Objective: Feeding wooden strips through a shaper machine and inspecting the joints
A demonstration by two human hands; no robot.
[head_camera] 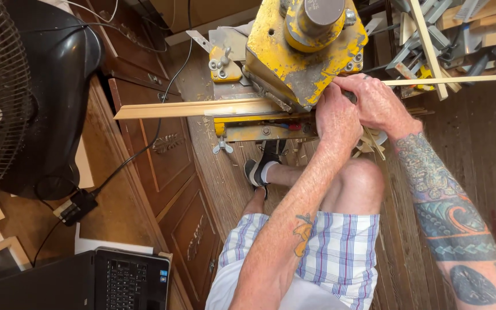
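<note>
While both hands press on the wooden moulding strip (202, 108) at the front of the yellow mitre cutting machine (299, 57), the work seems to call for keeping the strip flat and snug against the machine's guide, so that it does not creep or twist under the blade. The left hand (335, 117) lies curled over the strip just where it passes under the machine's body, fingers bent down on it; the right hand (377, 102) sits touching it on the far side, fingers closed around the strip's other length. From the hands the strip runs out long to the left, over the wooden cabinet (167, 166), and thinner to the right past a heap of offcuts (460, 28). Below, a foot (262, 166) rests under the machine.
</note>
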